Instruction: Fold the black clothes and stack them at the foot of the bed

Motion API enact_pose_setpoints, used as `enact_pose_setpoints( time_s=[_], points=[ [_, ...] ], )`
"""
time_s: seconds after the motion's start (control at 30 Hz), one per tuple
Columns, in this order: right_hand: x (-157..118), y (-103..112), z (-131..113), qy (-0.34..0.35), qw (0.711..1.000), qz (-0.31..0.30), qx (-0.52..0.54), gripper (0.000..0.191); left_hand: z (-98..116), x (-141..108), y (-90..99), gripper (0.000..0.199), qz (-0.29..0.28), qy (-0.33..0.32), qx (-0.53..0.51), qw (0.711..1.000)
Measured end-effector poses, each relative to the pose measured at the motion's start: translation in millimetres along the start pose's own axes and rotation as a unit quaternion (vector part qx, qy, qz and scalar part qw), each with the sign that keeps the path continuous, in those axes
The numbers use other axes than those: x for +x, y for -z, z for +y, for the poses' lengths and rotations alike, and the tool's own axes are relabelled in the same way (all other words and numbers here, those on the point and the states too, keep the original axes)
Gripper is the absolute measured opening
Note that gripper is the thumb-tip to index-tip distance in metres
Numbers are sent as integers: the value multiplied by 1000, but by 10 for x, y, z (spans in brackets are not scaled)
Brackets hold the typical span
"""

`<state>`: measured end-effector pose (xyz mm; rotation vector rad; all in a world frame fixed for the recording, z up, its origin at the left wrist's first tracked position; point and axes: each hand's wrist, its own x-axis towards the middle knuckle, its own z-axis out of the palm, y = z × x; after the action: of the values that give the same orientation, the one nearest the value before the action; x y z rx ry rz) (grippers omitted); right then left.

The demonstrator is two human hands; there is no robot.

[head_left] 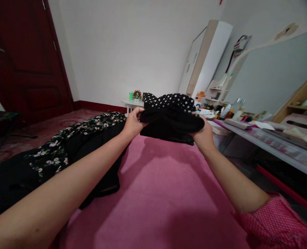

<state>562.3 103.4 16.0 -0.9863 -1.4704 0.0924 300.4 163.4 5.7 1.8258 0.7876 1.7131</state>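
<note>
Both my hands hold a folded black garment (169, 121) up over the far part of a pink-covered surface (158, 180). My left hand (135, 121) is closed on its left edge, and my right hand (203, 133) grips the right end from below and the side. Black cloth with white polka dots (169, 101) shows just behind and above the black folds; whether it belongs to the same garment I cannot tell. To the left lie black clothes with a floral print (55, 152), loosely spread along the pink surface's side. Some of my right fingers are hidden by the cloth.
On the right stands a dressing table (275, 141) with a large mirror (277, 76) and several bottles. A small white table (128, 102) with a green can is at the back wall. A dark red door (21, 58) and a folding stool (3, 117) are on the left.
</note>
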Motion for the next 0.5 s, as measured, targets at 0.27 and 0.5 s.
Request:
enact_pose_setpoints(
  time_s=[0.27, 0.5],
  points=[
    [-1682, 312, 463, -86, 965, -237, -65, 32, -577, -1592, 291, 28, -244, 62, 221, 942],
    [-1141, 2, 343, -145, 986, -53, -66, 21, -238, -1267, 75, 19, -102, 80, 269, 954]
  ],
)
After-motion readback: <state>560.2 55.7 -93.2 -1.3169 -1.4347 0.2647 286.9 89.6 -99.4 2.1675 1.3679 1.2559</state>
